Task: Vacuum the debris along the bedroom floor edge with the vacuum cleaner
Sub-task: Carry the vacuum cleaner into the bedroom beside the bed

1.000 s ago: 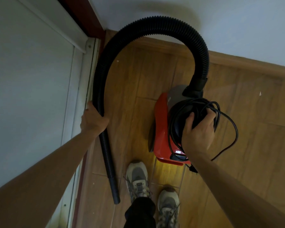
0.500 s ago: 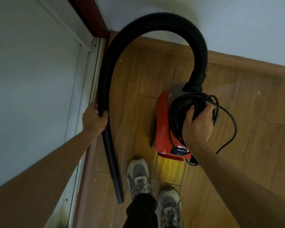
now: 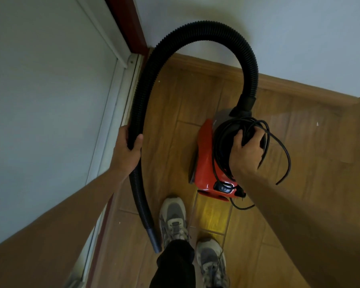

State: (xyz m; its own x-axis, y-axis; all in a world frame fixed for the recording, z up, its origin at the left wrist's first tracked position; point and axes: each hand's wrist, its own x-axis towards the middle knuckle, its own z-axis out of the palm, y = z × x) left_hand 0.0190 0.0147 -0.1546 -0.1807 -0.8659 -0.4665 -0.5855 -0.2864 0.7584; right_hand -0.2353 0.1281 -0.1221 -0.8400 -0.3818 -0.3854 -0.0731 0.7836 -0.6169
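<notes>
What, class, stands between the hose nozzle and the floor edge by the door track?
Nothing visible does. The nozzle hangs from the hose in the left hand, just left of the nearer shoe; bare floor separates it from the door track.

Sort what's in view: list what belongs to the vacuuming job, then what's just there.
Job:
hose, in the left hand
nozzle, by the floor edge
vacuum, held by the right hand
cord, bundled on top
specks on the floor

Just there:
shoes
skirting
door frame
</notes>
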